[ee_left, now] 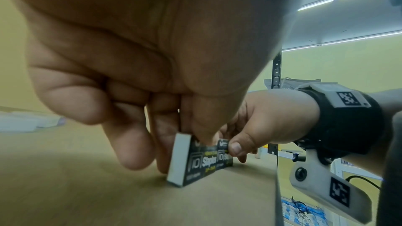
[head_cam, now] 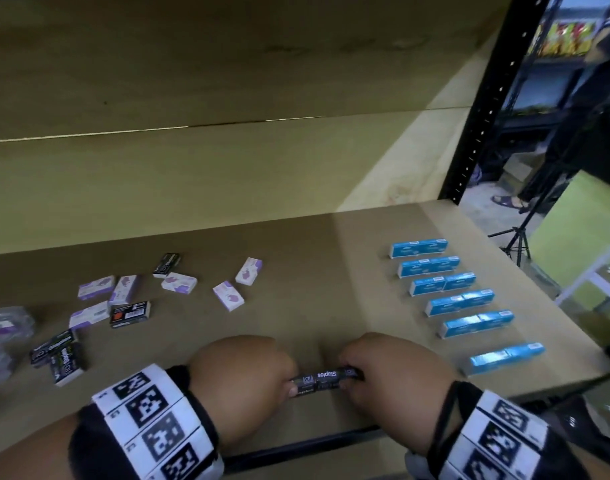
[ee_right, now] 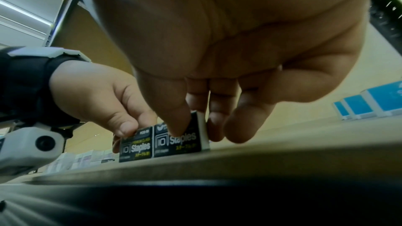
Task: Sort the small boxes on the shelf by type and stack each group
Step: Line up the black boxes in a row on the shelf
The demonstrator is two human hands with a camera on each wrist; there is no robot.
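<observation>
**Desk:** Boxes on the shelf (head_cam: pixel 348 271), left to right — what is sorted and what is not?

**Photographer:** At far left, clear plastic packs (head_cam: pixel 4 327) sit blurred at the edge. Next to them, black staple boxes (head_cam: pixel 59 356) lie jumbled, and purple-and-white boxes (head_cam: pixel 97 287) are scattered flat among more black ones, none stacked. That group looks untouched. At centre front, near the shelf lip, both hands work a pair of black boxes. At right, blue boxes (head_cam: pixel 452 284) stand in six tidy rows, so that type appears done.

**Desk:** And the hands?

**Photographer:** The left hand (head_cam: pixel 241 375) pinches the left black box (ee_right: pixel 135 147) between thumb and curled fingers. The right hand (head_cam: pixel 390 368) pinches the right black box (ee_right: pixel 177 141) the same way. The two stand on edge on the shelf, end to end and touching, forming a first black pair. By this reading the task is roughly a third along: the remaining black boxes and all the purple ones are left.

**Desk:** Materials?

**Photographer:** Small rectangular cardboard cartons, glossy black print reading "Staples", plain white end flaps. The shelf is matt brown board, smooth, with a dark metal front rail (head_cam: pixel 307 448). Light, rigid boxes; they should slide easily.
</observation>
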